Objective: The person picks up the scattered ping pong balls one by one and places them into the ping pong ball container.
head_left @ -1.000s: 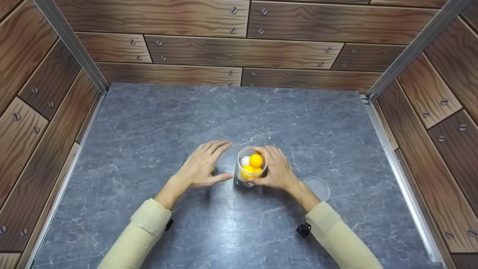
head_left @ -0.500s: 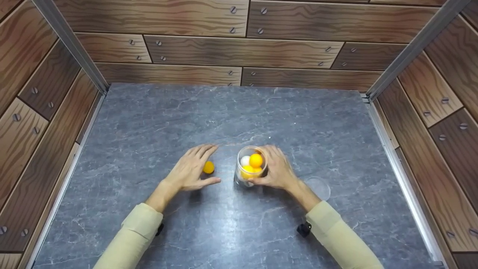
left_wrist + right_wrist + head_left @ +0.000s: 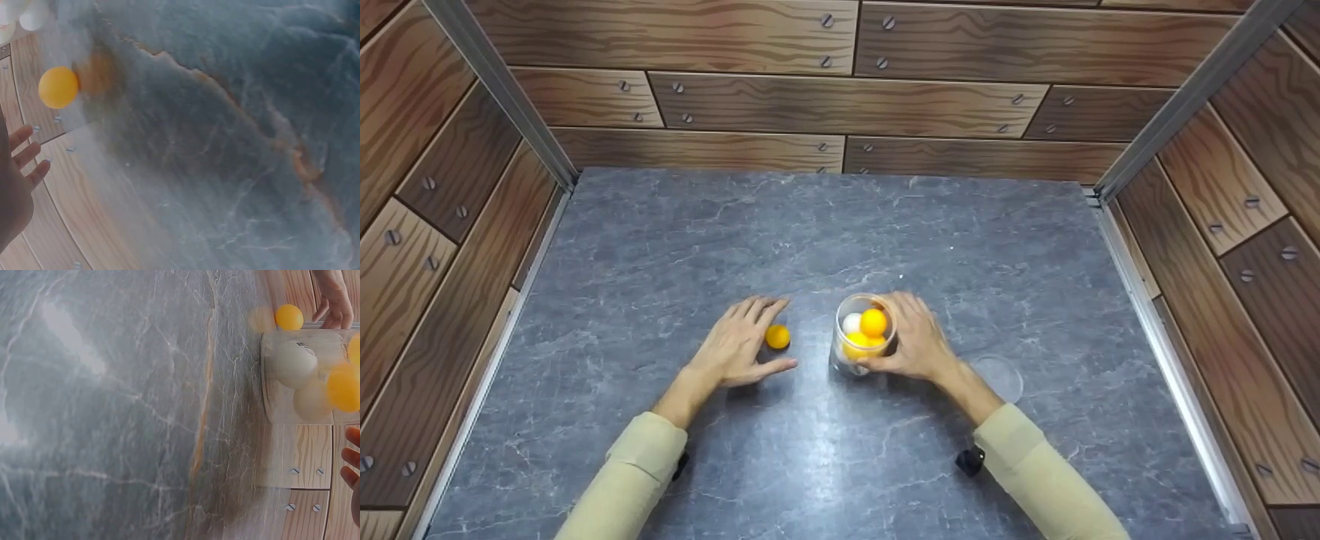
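A clear jar [image 3: 844, 360] of orange and white table tennis balls stands near the middle of the table. My right hand [image 3: 913, 337] holds its right side, thumb at the front and fingers behind. In the right wrist view, white balls [image 3: 295, 363] and orange ones show through the wall. Left of the jar, a single orange ball [image 3: 778, 337] lies on the table. Beside it is my left hand [image 3: 735, 346], fingers and thumb spread apart around the ball's left side. The left wrist view shows a gap between the fingertips [image 3: 38, 171] and that ball.
A clear round lid [image 3: 997, 379] lies flat to the right of the jar, close to the right forearm. Wood-patterned walls [image 3: 840, 101] surround the grey marbled table [image 3: 720, 225] at the back and both sides.
My left hand has drawn back to the left, away from the jar, uncovering the orange ball it mostly hid before. The right hand and the jar stay in place.
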{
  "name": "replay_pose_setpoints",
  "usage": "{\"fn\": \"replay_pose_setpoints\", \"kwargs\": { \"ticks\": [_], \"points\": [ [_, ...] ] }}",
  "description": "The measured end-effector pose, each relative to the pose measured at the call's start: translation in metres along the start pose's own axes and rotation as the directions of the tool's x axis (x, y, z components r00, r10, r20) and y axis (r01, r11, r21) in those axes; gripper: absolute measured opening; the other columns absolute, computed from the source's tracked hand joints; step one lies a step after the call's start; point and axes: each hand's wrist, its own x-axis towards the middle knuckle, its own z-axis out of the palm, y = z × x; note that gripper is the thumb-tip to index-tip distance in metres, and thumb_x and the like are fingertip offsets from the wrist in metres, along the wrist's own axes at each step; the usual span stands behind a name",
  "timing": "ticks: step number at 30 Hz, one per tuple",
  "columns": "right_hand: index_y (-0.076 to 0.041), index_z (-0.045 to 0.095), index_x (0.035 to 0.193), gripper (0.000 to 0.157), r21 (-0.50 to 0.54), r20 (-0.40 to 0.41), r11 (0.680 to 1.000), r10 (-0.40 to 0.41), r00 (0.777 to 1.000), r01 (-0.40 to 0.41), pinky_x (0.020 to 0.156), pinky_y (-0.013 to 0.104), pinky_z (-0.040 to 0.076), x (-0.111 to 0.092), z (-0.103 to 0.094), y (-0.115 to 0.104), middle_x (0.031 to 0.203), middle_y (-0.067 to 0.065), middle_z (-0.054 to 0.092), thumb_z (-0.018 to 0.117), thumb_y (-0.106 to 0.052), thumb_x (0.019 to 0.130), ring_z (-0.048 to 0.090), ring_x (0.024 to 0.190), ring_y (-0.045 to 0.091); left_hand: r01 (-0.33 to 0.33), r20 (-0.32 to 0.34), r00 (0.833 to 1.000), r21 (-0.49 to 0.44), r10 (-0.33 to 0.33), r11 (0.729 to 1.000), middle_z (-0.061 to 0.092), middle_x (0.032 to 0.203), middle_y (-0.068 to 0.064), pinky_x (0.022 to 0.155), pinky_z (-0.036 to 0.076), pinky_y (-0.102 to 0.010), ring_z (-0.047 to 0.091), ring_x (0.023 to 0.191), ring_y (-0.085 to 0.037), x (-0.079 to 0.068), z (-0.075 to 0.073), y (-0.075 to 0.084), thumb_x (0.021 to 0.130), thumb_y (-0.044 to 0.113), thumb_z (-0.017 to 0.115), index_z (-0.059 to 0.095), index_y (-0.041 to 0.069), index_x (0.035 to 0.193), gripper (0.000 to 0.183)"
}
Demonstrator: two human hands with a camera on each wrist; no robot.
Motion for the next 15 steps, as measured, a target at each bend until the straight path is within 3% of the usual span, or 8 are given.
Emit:
{"fn": "replay_pose_setpoints", "kwargs": {
  "ticks": [10, 15],
  "points": [
    [-0.005, 0.059, 0.136, 0.103, 0.016, 0.036, 1.0, 0.024, 0.999, -0.025, 0.099, 0.057, 0.054, -0.001, -0.002, 0.0, 0.12, 0.014, 0.068, 0.062, -0.089, 0.076, 0.063, 0.113, 0.033, 0.019, 0.049, 0.999, 0.037, -0.021, 0.999, 0.056, 0.148, -0.016, 0.116, 0.045, -0.057, 0.056, 0.136, -0.037, -0.004, 0.012, -0.002, 0.092, 0.069, 0.065, 0.039, 0.012, 0.162, 0.094],
    [-0.005, 0.06, 0.136, 0.105, 0.016, 0.03, 1.0, 0.014, 0.999, -0.015, 0.099, 0.055, 0.054, -0.001, -0.002, 0.0, 0.119, 0.013, 0.068, 0.059, -0.092, 0.077, 0.063, 0.112, 0.033, 0.018, 0.053, 0.998, 0.063, -0.021, 0.998, 0.058, 0.142, -0.016, 0.113, 0.048, -0.056, 0.057, 0.132, -0.037, -0.003, 0.014, -0.002, 0.093, 0.069, 0.065, 0.04, 0.014, 0.161, 0.091]
  ]
}}
